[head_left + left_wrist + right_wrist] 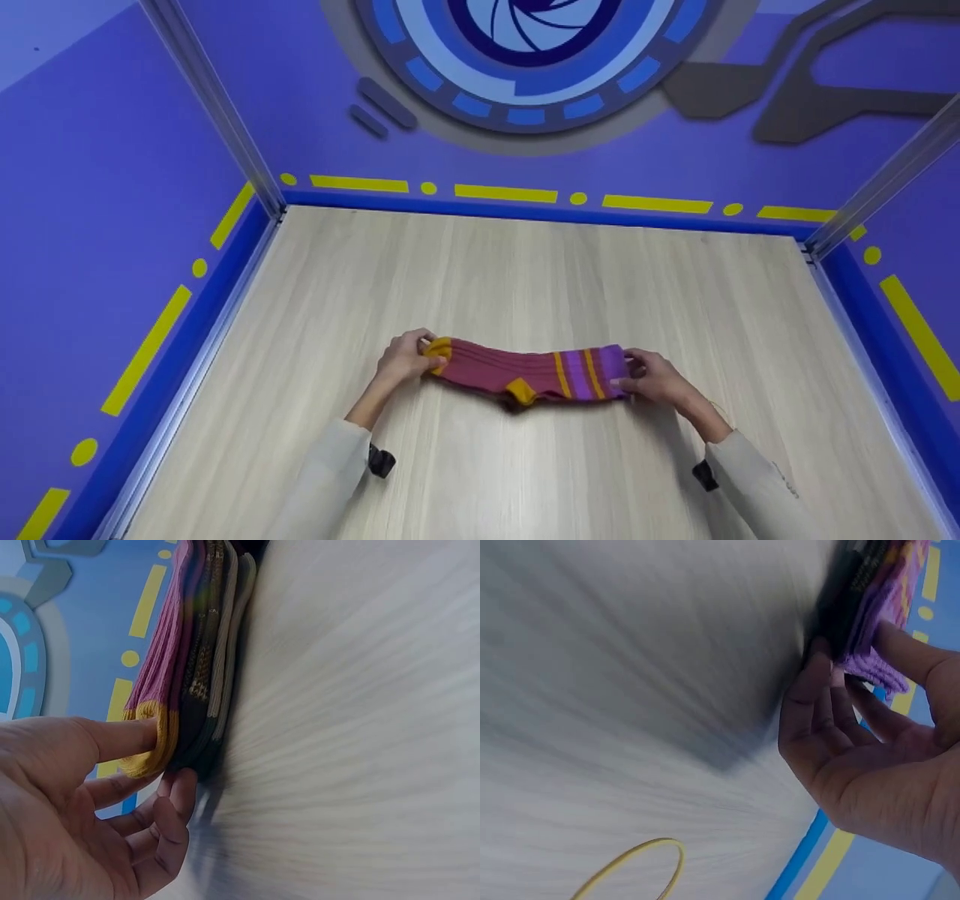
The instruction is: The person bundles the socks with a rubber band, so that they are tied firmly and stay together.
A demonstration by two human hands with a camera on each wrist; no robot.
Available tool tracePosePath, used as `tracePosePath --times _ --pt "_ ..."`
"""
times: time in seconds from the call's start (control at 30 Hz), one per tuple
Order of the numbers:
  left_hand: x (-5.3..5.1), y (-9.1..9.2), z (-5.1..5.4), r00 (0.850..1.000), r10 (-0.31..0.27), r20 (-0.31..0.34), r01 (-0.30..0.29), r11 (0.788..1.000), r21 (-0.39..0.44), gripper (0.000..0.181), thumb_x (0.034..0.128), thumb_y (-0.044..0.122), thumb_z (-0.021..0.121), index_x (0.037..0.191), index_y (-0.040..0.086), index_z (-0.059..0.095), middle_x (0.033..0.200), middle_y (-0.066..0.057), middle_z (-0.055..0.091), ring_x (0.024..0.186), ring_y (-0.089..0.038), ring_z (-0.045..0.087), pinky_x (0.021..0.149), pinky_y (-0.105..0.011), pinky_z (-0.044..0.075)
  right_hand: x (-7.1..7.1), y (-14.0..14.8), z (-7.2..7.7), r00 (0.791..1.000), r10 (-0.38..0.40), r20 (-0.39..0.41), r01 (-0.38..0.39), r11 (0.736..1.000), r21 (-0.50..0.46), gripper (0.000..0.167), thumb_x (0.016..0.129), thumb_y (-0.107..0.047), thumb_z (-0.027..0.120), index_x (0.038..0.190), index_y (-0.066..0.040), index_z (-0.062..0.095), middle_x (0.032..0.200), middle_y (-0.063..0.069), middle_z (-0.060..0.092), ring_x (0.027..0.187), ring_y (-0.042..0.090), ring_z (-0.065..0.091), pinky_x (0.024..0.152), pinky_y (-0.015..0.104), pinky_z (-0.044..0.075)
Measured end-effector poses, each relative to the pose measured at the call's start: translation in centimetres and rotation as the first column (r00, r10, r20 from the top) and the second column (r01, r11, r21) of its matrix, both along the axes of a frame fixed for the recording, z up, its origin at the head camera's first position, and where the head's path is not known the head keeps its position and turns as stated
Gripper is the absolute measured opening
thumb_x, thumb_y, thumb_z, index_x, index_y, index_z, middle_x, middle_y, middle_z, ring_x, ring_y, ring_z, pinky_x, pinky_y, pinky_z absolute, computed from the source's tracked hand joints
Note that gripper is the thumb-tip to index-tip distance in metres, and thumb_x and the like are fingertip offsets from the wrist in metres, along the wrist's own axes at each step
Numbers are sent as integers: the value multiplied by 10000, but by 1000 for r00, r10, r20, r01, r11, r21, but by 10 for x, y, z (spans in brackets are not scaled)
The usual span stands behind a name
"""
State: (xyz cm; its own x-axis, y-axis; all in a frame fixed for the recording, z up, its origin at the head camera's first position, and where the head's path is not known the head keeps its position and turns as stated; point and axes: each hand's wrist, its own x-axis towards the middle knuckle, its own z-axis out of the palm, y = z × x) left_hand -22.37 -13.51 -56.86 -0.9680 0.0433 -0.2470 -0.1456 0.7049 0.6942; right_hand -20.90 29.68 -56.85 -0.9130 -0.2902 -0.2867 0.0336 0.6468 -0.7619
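A maroon sock (487,369) with a mustard toe and heel and a purple-and-mustard striped cuff lies sideways on top of a stack. Below it, the left wrist view shows further socks (201,675), one dark and patterned, others greyish with dark green toes. My left hand (401,360) pinches the toe end, thumb on the mustard toe and fingers at the edge and beneath. At the cuff end, my right hand (658,379) grips the purple cuff (881,652) and the dark layers under it, thumb on top. How far the stack is off the table cannot be told.
The pale wood-grain table (480,285) extends around the socks. Blue panels with yellow dashes, such as the back wall (637,172), enclose it at the back and both sides. A thin yellow loop (660,841) shows low in the right wrist view.
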Motion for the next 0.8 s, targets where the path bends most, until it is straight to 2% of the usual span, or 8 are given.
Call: tracePosePath --times 0.17,0.37,0.5,0.7,0.8 --pt "1 0 -1 1000 7 7 -7 1000 11 299 883 201 803 1149 110 701 961 -71 745 866 -226 673 722 -318 452 -4 -1 1 997 32 71 -28 999 -46 638 962 -204 715 1417 154 447 1204 259 641 1081 295 622 858 320 490" --pt "4 0 0 1000 7 -2 -7 1000 7 288 881 183 801 1137 103 698 963 -81 738 874 -233 670 734 -333 459 1 -10 -3 999 -19 38 21 998 -67 685 925 -229 766 1402 151 454 1173 240 657 1029 242 626 850 299 494" --pt "4 1 -1 1000 8 -10 -8 1000 9 286 879 185 804 1132 104 699 967 -83 746 879 -235 675 739 -338 461 -2 -12 -3 1000 14 5 -14 998 -53 648 912 -209 779 1372 135 479 1130 231 656 981 221 610 833 311 485" --pt "4 2 -2 1000 20 -22 -19 1000 18 289 877 183 805 1134 107 698 986 -89 750 900 -243 679 755 -354 469 -8 -12 -3 999 -25 46 27 999 -44 651 880 -262 813 1355 84 533 1152 206 667 1011 215 609 876 317 481" --pt "4 2 -2 999 20 -27 -19 1000 18 283 876 185 806 1126 109 698 983 -86 752 887 -238 683 744 -344 466 -6 -14 -4 999 -44 25 45 998 -40 578 878 -261 812 1282 74 571 1143 195 663 1007 220 599 874 331 473"
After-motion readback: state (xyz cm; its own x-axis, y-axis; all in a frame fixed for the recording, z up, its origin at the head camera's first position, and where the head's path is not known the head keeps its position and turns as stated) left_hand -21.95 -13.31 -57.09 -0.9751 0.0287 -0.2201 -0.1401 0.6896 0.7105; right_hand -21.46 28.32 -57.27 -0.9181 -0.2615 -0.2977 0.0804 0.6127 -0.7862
